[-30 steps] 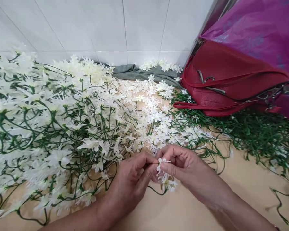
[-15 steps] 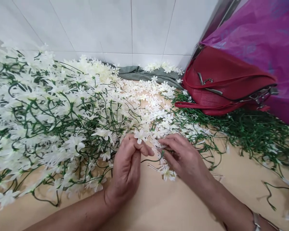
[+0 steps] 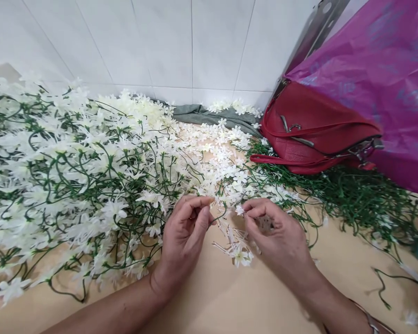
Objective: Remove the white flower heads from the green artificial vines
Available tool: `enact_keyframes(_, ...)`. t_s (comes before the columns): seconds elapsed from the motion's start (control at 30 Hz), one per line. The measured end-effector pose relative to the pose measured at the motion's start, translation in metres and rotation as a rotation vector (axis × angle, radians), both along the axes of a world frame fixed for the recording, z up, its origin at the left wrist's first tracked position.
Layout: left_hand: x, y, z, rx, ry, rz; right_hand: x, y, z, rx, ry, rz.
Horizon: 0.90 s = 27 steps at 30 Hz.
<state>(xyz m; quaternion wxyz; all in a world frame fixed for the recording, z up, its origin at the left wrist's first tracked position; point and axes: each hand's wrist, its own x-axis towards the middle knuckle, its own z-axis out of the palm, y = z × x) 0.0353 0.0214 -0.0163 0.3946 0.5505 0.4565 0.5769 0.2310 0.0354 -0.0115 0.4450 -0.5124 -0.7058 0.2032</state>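
Note:
My left hand (image 3: 186, 232) is closed in a pinch on a thin green plastic stem (image 3: 221, 216), whose curved end sticks out to the right. Opposite it, my right hand (image 3: 278, 232) pinches a small white artificial flower piece (image 3: 240, 210) between thumb and fingertips. A gap separates the two hands. Below and between them, a white flower (image 3: 242, 255) and several pale stamen strands (image 3: 232, 237) lie on the tan tabletop (image 3: 216, 297). Loose white petals (image 3: 219, 150) are scattered just beyond my fingers.
A large heap of white artificial flowers on green stems (image 3: 73, 176) fills the left side. Bare green stems (image 3: 351, 195) lie piled at right, beside a red handbag (image 3: 320, 125) and a purple plastic bag (image 3: 390, 79). Grey-green cloth (image 3: 209, 115) runs along the tiled wall (image 3: 167, 41).
The white flower at my left fingertips is no longer there. My right hand has moved slightly right and now pinches a small white piece. The view has shifted a little.

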Motion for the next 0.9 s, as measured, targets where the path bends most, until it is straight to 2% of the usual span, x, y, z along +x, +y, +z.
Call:
enact_keyframes(0.2,-0.001,0.004,-0.009,0.015,0.012,-0.022,0.009,0.004,-0.001,0.035,-0.025,0.095)
enact_keyframes(0.33,-0.001,0.003,-0.008,0.023,0.036,0.007,0.008,0.001,0.008,0.020,-0.053,0.162)
enact_keyframes(0.4,-0.001,0.003,-0.005,0.054,0.088,0.016,0.007,0.000,0.015,0.044,-0.150,0.136)
enact_keyframes(0.5,0.000,0.003,-0.001,0.126,0.161,0.025,0.004,0.005,0.024,0.112,-0.417,0.071)
enact_keyframes(0.63,0.000,0.004,0.004,0.167,0.182,0.017,-0.010,0.021,0.025,0.149,-0.625,0.065)
enact_keyframes(0.77,-0.002,0.005,0.004,0.177,0.189,0.004,-0.022,0.036,0.019,0.161,-0.671,0.065)
enact_keyframes(0.9,-0.004,0.005,0.001,0.160,0.145,-0.048,-0.017,0.034,0.023,0.131,-0.493,0.055)
